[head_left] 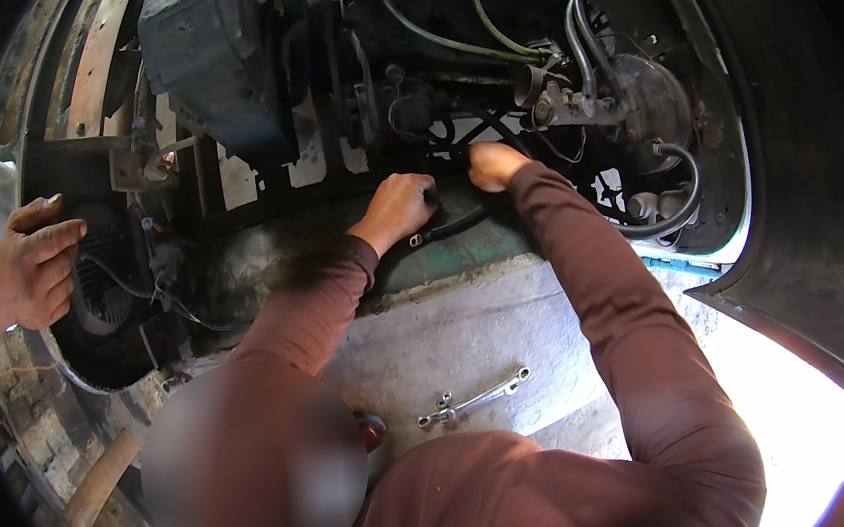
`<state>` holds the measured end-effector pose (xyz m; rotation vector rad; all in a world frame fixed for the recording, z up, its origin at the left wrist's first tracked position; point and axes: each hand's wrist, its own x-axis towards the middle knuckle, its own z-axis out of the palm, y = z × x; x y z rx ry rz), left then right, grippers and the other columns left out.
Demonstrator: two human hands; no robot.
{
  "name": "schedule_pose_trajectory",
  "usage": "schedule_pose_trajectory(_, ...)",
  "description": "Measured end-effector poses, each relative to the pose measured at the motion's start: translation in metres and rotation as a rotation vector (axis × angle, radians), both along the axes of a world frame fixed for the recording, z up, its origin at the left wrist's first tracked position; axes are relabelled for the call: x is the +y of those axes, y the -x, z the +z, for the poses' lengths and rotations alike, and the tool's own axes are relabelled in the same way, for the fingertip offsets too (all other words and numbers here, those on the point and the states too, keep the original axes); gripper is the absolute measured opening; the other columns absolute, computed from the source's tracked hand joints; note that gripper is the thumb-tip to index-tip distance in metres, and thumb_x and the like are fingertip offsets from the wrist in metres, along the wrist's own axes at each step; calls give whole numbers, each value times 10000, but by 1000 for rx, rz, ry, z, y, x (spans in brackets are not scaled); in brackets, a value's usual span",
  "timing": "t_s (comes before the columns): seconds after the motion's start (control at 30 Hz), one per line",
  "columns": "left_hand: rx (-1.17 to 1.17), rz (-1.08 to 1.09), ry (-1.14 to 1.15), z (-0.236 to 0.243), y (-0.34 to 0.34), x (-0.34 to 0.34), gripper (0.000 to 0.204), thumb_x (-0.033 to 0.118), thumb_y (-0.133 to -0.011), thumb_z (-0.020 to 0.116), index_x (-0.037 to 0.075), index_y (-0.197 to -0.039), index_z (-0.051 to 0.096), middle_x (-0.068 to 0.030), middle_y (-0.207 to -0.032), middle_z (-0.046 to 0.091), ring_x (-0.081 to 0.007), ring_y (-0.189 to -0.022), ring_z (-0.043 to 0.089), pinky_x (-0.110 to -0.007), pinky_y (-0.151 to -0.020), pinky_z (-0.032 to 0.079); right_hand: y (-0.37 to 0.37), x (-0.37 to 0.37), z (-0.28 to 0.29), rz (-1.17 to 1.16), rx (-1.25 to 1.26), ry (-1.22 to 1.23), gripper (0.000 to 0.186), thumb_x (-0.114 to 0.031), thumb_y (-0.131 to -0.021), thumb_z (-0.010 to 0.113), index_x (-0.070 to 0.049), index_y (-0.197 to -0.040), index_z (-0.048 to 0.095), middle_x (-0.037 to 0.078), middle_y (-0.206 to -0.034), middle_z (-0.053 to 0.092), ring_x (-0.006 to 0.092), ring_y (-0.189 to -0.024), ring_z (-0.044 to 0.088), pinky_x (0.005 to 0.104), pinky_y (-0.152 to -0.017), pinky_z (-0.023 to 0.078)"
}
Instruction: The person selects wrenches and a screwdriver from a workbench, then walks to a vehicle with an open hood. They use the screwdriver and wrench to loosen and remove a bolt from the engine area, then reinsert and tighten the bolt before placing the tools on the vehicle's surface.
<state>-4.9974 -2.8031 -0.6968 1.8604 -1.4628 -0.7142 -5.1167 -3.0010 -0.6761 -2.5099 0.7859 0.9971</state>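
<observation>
Both my hands reach into a vehicle's open engine bay, over its dark front panel. My left hand is closed, its fingertips curled around something dark that I cannot make out. Just below it lies the metal lug of a thick black cable, which runs right towards my other hand. My right hand is closed too, farther in and to the right; what its fingers grip is hidden.
Another person's hand is at the left edge. Spanners lie on the pale surface below the panel. A round brake booster with hoses stands at right, a dark box at upper left. A wooden handle leans lower left.
</observation>
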Motion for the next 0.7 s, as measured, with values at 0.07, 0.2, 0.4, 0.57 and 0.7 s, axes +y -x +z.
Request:
schedule_pose_trajectory(0.07,20,23,-39,-6,-7,3,193,151,-788,749,25,-934,758,-217,-941,743,-419,-919,722,-468,-835,587,13,24,50,47,-205,-240,469,-206,-900,660,0,-1321,683,261,-1316,684,410,-1218,662,444,-1043,536)
schedule_pose_trajectory(0.2,144,43,-177,3,-8,0,321,211,-797,797,17,-1052,778,-228,-1046,757,-407,-991,731,-442,-882,589,62,70,84,122,-347,-255,504,-190,-837,713,-46,-1319,680,162,-1330,644,364,-1326,554,439,-1076,489)
schedule_pose_trajectory(0.4,146,15,-228,18,-15,0,449,278,-798,848,-31,-1111,760,-251,-1056,761,-400,-1028,740,-427,-912,586,72,44,67,29,-707,35,389,-3,-792,737,-25,-1178,689,193,-1193,614,412,-1182,595,458,-993,531)
schedule_pose_trajectory(0.57,138,-7,-228,14,-15,-1,425,263,-797,840,-26,-1098,764,-247,-1044,762,-410,-1010,737,-430,-901,585,30,49,21,-78,-506,386,371,-109,-864,685,-9,-1217,627,285,-1272,598,475,-1174,619,482,-950,581)
schedule_pose_trajectory(0.7,104,14,-163,6,-13,2,355,234,-786,828,-4,-1043,768,-242,-983,755,-419,-972,731,-454,-878,587,-14,53,29,-310,-291,338,423,-333,-927,699,-4,-1187,648,274,-1191,703,465,-1080,709,502,-895,598)
